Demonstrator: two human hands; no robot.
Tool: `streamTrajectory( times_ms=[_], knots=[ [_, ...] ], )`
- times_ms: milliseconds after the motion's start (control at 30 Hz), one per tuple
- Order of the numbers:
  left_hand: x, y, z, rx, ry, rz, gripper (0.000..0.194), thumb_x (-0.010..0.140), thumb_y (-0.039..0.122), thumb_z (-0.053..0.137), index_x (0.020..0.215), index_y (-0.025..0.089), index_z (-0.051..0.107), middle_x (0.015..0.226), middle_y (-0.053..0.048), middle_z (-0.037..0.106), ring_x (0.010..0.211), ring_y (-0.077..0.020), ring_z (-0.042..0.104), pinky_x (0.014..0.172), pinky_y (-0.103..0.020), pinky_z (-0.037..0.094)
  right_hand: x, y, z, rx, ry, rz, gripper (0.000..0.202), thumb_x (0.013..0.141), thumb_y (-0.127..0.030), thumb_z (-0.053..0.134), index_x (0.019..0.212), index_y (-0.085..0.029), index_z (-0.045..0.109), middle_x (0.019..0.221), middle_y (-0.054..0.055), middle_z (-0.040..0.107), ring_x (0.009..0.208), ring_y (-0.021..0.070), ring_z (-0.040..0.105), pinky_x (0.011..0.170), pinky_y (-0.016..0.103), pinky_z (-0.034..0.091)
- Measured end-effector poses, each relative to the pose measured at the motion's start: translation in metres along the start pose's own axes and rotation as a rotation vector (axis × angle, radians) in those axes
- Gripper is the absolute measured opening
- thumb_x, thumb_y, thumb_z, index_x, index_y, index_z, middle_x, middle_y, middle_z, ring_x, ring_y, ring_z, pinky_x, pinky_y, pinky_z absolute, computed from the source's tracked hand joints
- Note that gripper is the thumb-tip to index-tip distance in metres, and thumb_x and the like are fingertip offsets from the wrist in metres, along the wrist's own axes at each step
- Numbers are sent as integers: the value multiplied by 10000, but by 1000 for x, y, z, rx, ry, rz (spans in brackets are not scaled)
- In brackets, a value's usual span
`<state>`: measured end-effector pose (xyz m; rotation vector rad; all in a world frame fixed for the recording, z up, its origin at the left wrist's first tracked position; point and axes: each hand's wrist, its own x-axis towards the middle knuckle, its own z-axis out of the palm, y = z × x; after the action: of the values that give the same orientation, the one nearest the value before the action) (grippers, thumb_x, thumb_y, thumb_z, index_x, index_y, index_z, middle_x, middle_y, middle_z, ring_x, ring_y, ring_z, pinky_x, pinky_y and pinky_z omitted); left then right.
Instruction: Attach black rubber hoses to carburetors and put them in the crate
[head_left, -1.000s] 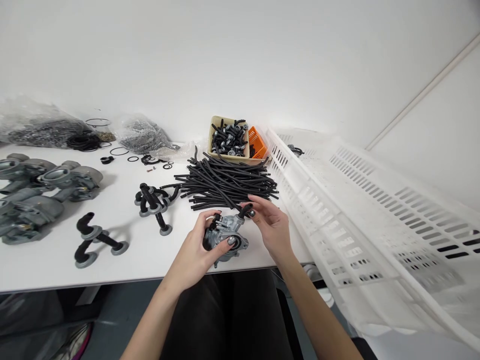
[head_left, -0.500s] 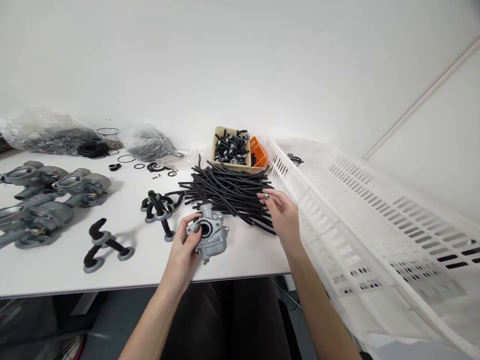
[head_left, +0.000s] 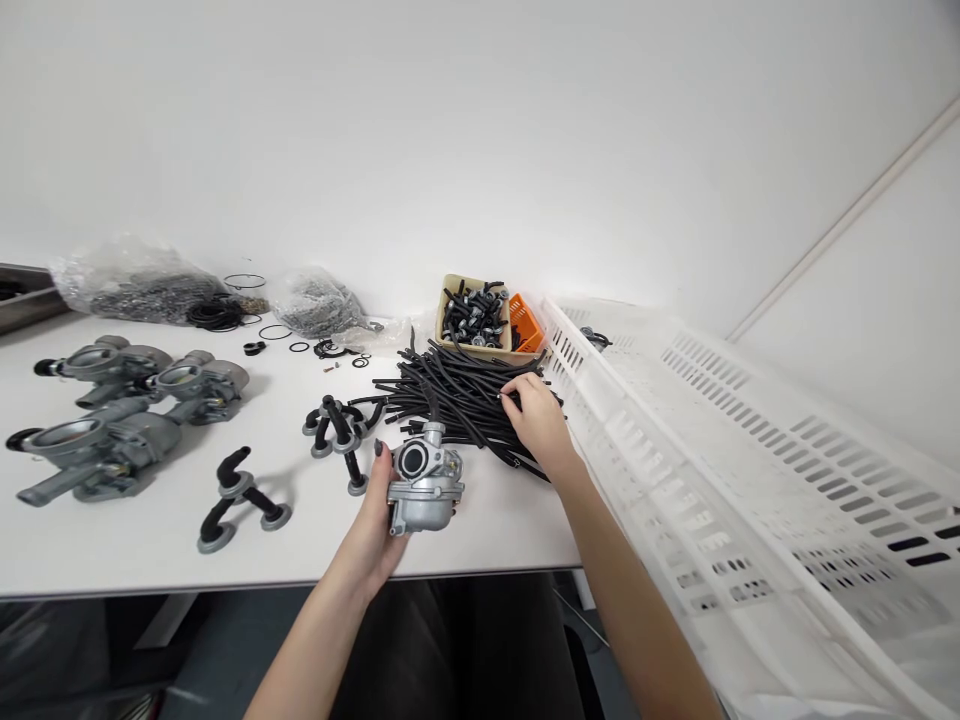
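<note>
One carburetor [head_left: 426,492] snug in left fingers [head_left: 382,468] (right fingers [head_left: 523,388] narrow over black hoses [head_left: 450,390], hold unclear)

A grey carburetor [head_left: 424,492] is held upright near black hoses [head_left: 459,388].

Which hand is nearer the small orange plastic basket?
Right: the right hand is in front of the orange basket; the left hand is farther away, to its front left.

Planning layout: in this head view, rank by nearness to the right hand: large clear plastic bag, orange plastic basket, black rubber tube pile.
1. Black tube pile, at the right hand.
2. Orange basket, behind it.
3. Large clear bag, back left.
</note>
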<state>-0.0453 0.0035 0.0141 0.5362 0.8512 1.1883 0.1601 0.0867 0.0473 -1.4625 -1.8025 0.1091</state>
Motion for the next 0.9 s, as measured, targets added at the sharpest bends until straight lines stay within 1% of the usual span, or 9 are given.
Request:
streamTrajectory(
  times_ms=[167,267,400,500,567,633,733,833,900],
  knots=[
    [-1,5,0,-69,19,-59,642,810,729,552,1082,157,658,936,-118,766,877,-243,734,737,-330,610,-7,-13,-32,118,139,118,190,889,-230,523,1046,-189,623,777,21,664,658,173,595,672,331,482],
    [-1,6,-1,-60,33,-84,637,836,717,523,1092,149,658,950,-129,763,889,-247,732,745,-339,607,-18,-23,-53,440,253,258,352,833,-249,599,1183,-208,613,684,-39,591,522,112,486,505,255,398],
    [0,3,-1,-9,-9,-43,646,818,720,550,1113,157,661,980,-132,756,948,-262,716,766,-347,600,-41,-28,-63,838,237,386,614,767,-316,718,1356,-254,556,752,-50,582,491,62,418,434,208,363],
    [2,-2,-2,34,-58,-10,630,797,704,600,1100,155,664,987,-126,744,966,-258,701,764,-331,591,-61,-28,-57,992,228,439,751,721,-325,783,1416,-260,503,839,-28,625,557,67,492,476,199,440],
    [3,-6,-3,56,-61,34,605,774,678,652,1093,163,650,984,-106,731,947,-240,692,729,-306,579,-78,-30,-48,1029,240,435,863,712,-294,798,1482,-283,407,846,-23,638,585,88,543,498,219,490],
    [3,-9,-4,94,-24,91,592,739,653,708,1083,177,632,964,-81,713,900,-217,681,666,-277,556,-97,-35,-36,1006,268,398,925,737,-260,781,1528,-317,305,812,-29,641,570,107,568,497,250,528],
    [3,-13,-4,174,69,161,625,682,631,767,1118,215,600,898,-29,672,804,-176,645,610,-251,510,-127,-47,-17,904,358,323,907,797,-218,728,1547,-350,235,789,-26,653,575,131,608,515,291,580],
    [2,-15,-3,290,147,226,703,620,573,833,1198,257,586,922,-9,652,829,-165,620,692,-262,505,-154,-59,1,785,475,258,901,828,-170,702,1555,-351,202,770,-10,679,640,166,660,560,321,614],
    [2,-15,-1,388,163,273,714,602,533,853,1207,254,599,999,-30,667,895,-184,620,771,-292,505,-167,-64,9,725,527,220,863,841,-143,694,1546,-350,240,758,-2,688,673,178,674,599,342,626]
  ],
)
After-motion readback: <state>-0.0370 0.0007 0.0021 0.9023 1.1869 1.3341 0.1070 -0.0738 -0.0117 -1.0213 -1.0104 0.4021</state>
